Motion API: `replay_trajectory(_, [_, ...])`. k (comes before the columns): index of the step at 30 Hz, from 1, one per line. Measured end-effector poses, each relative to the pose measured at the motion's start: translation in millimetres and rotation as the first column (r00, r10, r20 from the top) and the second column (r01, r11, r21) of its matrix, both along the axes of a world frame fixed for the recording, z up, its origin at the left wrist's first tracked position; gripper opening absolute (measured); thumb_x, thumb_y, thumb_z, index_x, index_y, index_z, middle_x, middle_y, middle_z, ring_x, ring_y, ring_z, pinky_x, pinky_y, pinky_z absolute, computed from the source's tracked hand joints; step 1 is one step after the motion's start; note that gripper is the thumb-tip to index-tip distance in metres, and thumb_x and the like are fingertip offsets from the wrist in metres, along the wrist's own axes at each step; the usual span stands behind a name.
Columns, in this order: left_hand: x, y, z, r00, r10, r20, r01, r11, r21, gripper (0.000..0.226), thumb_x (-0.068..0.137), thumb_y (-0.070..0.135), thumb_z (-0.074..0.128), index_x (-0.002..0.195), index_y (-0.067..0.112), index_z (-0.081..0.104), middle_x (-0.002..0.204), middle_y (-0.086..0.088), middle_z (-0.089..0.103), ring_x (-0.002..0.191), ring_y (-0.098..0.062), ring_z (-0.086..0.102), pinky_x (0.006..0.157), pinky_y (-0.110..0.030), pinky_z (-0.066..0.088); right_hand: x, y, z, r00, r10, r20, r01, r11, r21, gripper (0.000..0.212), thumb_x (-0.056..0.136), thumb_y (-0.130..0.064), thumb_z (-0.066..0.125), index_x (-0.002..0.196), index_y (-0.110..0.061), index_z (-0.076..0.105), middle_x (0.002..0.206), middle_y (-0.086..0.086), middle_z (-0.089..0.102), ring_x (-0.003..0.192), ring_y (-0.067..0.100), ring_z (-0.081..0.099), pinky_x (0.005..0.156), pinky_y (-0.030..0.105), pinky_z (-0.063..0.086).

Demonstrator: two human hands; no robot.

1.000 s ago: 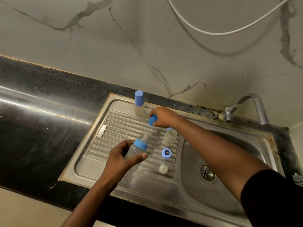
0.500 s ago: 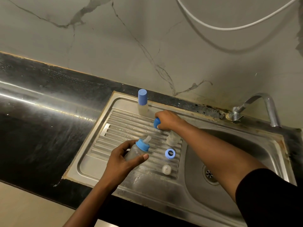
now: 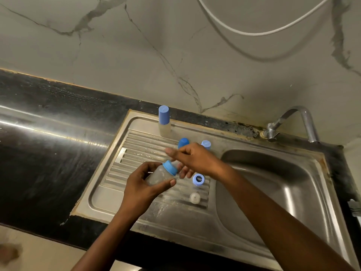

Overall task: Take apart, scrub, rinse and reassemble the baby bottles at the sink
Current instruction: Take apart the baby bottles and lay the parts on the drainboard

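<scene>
Left hand point(image 3: 144, 184) grips a clear bottle point(image 3: 156, 176) with a blue collar point(image 3: 170, 168), tilted over the drainboard point(image 3: 109, 194) centre. Right hand point(image 3: 195, 159) overlaps the bottle's top; blurred, so its grip cannot be determined. A blue ring point(image 3: 198, 179) lies near the drainboard's right edge.

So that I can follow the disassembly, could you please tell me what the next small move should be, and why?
Probably the right hand should close on the blue collar and unscrew it. The left hand grips the bottle by its body, the collar is still screwed on, and the right hand's blurred fingers sit right beside it.
</scene>
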State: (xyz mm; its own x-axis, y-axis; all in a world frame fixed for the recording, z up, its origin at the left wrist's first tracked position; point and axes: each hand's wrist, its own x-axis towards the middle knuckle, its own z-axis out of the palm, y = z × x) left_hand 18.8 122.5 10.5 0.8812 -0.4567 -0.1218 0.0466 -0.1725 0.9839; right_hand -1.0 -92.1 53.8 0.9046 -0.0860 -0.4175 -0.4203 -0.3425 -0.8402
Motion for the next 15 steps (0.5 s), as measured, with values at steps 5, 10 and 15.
replay_trajectory(5, [-0.5,1.6,-0.5,0.995,-0.076,0.065,0.075,0.997,0.022,0.049,0.065,0.040,0.101,0.105,0.030,0.075,0.098,-0.001,0.077,0.087,-0.025,0.074,0.065,-0.038,0.066,-21.2,2.4,-1.3,0.995,0.082,0.049,-0.076,0.991,-0.115,0.045,0.090,-0.067,0.071,0.091,-0.022,0.076,0.066,0.001,0.075,0.061,0.011,0.074,0.058,0.017,0.054])
replay_trajectory(10, [-0.3,4.7,2.9,0.992,-0.124,0.019,0.123,0.992,0.011,0.056,0.061,0.047,0.103,0.109,0.030,0.078,0.103,-0.002,0.079,0.091,-0.026,0.077,0.070,-0.050,0.067,-30.0,-4.7,0.4,0.987,0.124,0.105,-0.120,0.992,-0.042,0.040,0.091,-0.058,0.076,0.090,-0.018,0.080,0.074,0.003,0.078,0.067,0.015,0.077,0.064,0.018,0.057])
replay_trajectory(15, [1.8,7.1,8.4,0.989,-0.130,-0.071,0.130,0.991,-0.013,0.054,0.058,0.054,0.100,0.097,0.023,0.082,0.091,-0.010,0.078,0.083,-0.035,0.075,0.072,-0.055,0.064,-33.5,-13.2,7.3,0.967,0.204,0.150,-0.210,0.978,0.021,0.033,0.091,-0.037,0.083,0.118,-0.018,0.080,0.099,-0.003,0.081,0.091,0.017,0.078,0.087,0.039,0.065])
